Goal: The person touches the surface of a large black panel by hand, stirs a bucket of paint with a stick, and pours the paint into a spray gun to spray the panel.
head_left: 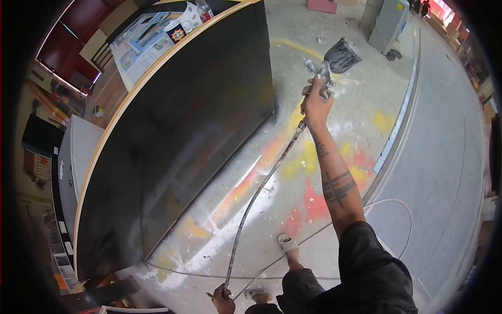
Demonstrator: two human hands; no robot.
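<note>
My right hand [317,104] is wrapped round the handle of a spray gun [327,78], held out at arm's length. On top of the gun sits a dark, paint-smeared cup [342,55]. From the gun's lower end a stained air hose [251,201] runs down to my left hand [222,301], whose fingers are closed on it near the bottom edge. A large black panel [183,136] with a light wood edge stands upright to the left of the gun. The gun is apart from the panel.
On the surface behind the panel lie newspaper [130,65], a mug [175,32] and a bottle [204,10]. The hose trails over the paint-stained floor [308,172] around my sandalled feet [287,242]. A grey cabinet [388,26] stands ahead, and a raised ledge [400,133] runs along the right.
</note>
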